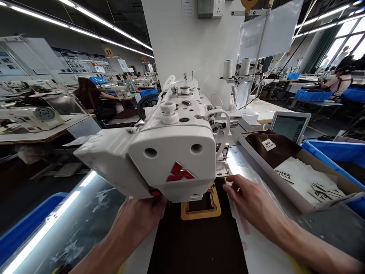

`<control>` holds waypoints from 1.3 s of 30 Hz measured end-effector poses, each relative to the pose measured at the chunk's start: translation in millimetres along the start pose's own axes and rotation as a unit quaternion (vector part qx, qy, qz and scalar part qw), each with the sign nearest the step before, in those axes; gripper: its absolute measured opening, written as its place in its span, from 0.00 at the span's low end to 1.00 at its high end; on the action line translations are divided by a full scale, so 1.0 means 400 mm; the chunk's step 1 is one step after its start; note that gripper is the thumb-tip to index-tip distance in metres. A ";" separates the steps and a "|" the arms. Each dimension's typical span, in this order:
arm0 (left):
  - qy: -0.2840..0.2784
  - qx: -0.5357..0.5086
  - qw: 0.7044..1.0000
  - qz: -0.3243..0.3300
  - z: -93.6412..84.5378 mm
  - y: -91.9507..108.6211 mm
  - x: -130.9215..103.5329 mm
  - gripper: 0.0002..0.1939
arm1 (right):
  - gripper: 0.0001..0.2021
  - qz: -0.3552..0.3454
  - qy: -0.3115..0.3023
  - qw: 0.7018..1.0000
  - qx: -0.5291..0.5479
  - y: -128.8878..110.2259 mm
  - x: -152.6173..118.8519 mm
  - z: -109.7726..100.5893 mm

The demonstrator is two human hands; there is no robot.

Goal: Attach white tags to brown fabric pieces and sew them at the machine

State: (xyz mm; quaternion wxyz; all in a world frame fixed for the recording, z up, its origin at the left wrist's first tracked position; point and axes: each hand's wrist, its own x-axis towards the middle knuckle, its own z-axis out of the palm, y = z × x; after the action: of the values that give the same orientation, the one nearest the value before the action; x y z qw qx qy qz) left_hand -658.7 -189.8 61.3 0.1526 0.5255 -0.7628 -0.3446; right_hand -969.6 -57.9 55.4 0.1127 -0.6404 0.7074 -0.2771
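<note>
A white sewing machine [173, 152] with a red three-part emblem fills the middle of my view. Beneath its head runs a dark brown fabric piece [196, 243], lying flat toward me. On the fabric rests a yellow rectangular frame [186, 217], its far part hidden by the machine. My left hand [142, 215] is at the fabric's left edge, with its fingers mostly hidden under the machine head. At the right edge, near the needle area, my right hand [246, 194] touches the fabric; its thumb and index finger are slightly apart.
To the right stands a long box [256, 163] holding brown fabric and printed white labels [302, 175]. Beside it are a tablet screen [289, 127] and a blue bin [327, 148]. Thread cones [228, 69] stand behind. A person [88, 97] sits at another station on the left.
</note>
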 end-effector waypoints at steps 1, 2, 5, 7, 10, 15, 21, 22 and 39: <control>0.020 0.045 0.997 0.051 -0.003 -0.013 -0.020 0.19 | 0.16 -0.060 0.014 0.998 -0.013 0.001 -0.029 -0.001; 0.040 0.102 0.985 0.134 -0.005 -0.029 -0.040 0.15 | 0.18 -0.117 0.014 0.993 -0.030 0.002 -0.057 -0.002; 0.024 0.242 0.901 0.358 0.001 -0.071 -0.080 0.20 | 0.21 -0.230 -0.037 0.964 -0.126 0.006 -0.115 -0.001; -0.025 0.291 0.876 0.383 0.010 -0.082 -0.079 0.27 | 0.22 -0.244 -0.081 0.948 -0.189 0.013 -0.120 0.001; -0.073 0.313 0.894 0.312 0.022 -0.065 -0.049 0.31 | 0.22 -0.214 -0.118 0.942 -0.231 0.033 -0.089 0.000; -0.077 0.291 0.915 0.270 0.028 -0.028 -0.013 0.27 | 0.25 -0.179 -0.090 0.956 -0.216 0.061 -0.045 -0.006; -0.028 0.262 0.920 0.289 0.028 -0.059 -0.046 0.33 | 0.22 -0.190 -0.104 0.952 -0.218 0.052 -0.038 0.000; -0.042 0.263 0.921 0.286 0.026 -0.060 -0.045 0.34 | 0.22 -0.192 -0.101 0.953 -0.211 0.054 -0.030 0.002; -0.026 0.288 0.907 0.305 0.032 -0.105 -0.105 0.31 | 0.27 -0.215 -0.072 0.955 -0.190 0.058 -0.143 0.002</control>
State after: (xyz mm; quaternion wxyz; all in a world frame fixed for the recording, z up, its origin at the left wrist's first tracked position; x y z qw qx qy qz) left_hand -620.2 -156.0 28.9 0.0724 0.2790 -0.9557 -0.0595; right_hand -980.0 -2.0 31.2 -0.0229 -0.8051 0.5826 -0.1087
